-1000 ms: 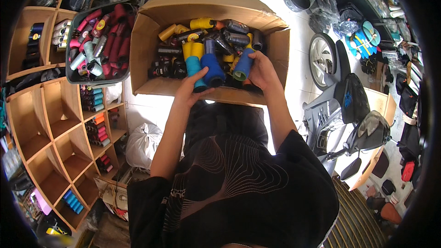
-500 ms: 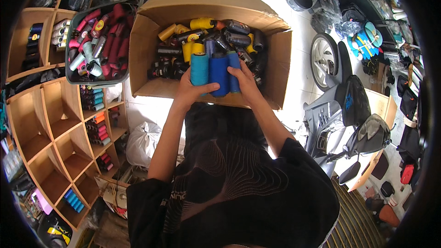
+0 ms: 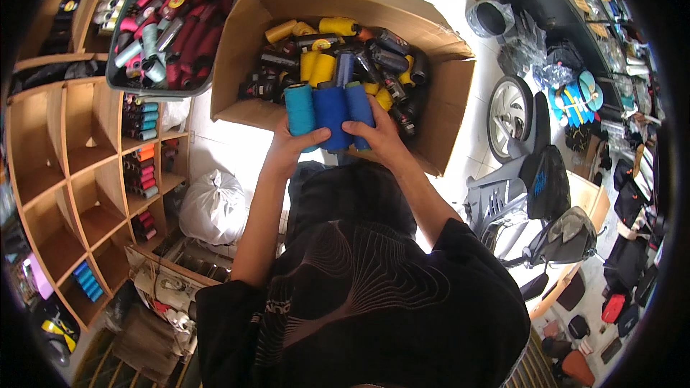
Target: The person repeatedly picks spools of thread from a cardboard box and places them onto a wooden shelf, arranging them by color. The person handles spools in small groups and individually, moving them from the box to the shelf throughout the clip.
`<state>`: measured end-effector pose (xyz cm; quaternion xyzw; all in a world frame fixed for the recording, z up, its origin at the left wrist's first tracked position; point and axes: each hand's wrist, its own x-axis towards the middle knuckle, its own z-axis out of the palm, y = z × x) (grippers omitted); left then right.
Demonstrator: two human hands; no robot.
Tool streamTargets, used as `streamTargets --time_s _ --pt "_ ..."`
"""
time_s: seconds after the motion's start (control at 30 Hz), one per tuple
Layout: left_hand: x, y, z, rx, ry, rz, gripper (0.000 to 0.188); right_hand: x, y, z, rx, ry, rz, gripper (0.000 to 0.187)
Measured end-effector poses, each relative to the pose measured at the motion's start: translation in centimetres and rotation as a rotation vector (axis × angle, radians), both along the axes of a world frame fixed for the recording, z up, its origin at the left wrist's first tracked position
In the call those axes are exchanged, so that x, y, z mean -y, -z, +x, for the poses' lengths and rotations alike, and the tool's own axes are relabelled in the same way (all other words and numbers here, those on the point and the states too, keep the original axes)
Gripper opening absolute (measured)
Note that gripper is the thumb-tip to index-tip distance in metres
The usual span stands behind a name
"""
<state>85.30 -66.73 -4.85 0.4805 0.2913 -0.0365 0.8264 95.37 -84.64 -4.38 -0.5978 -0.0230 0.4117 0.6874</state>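
Observation:
Three thread spools stand side by side between my hands, just over the near edge of an open cardboard box (image 3: 237,65). My left hand (image 3: 289,147) is closed around the teal spool (image 3: 300,106), its thumb reaching toward the middle one. The dark blue spool (image 3: 331,111) is squeezed in the centre. On the other side, my right hand (image 3: 381,136) grips the lighter blue spool (image 3: 359,104), with its thumb across the front. Fingers behind the spools are hidden. Inside the box lie many spools, mostly black, with several yellow spools (image 3: 323,70) among them.
A dark bin (image 3: 159,92) of red, pink and pale green spools stands left of the box. Wooden cubby shelves (image 3: 68,172) fill the left side, some holding coloured spools. A white sack (image 3: 213,208) sits beside them. A motorbike (image 3: 532,179) is parked at the right.
The three spools have come slightly nearer to me, and their tops now lean a little left. My right thumb has slid lower. The whole view has turned slightly.

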Motion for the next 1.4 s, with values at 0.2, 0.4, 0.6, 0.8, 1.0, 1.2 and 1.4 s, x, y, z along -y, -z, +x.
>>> streamTargets --time_s 0.2,0.4,0.6,0.8,1.0,1.2,1.4 --pt "-0.8 -2.0 -5.2 0.044 -0.110 0.067 0.060 -2.6 -1.3 -2.3 -0.221 -0.005 0.142 0.059" --pt "-0.2 -4.6 -14.4 0.098 -0.347 0.154 0.057 -5.3 -4.1 -7.9 -0.216 -0.240 0.269 0.051" --pt "0.9 -9.1 -23.6 0.222 -0.583 0.117 0.053 -7.6 -9.9 -14.6 -0.236 -0.511 0.327 0.049" --pt "3.0 -11.2 -30.3 0.345 -0.810 0.166 0.060 -8.7 -13.4 -20.3 -0.398 -0.633 0.425 0.048" --pt "4.1 -10.6 -32.4 0.285 -0.829 0.177 0.062 -8.0 -12.5 -21.7 -0.408 -0.657 0.400 0.048" --pt "3.7 -10.7 -27.9 0.245 -0.764 0.224 0.057 -7.2 -11.1 -18.6 -0.252 -0.680 0.373 0.060" --pt "1.7 -9.2 -21.8 0.126 -0.562 0.273 0.053 -6.9 -10.5 -13.6 -0.152 -0.573 0.245 0.083"
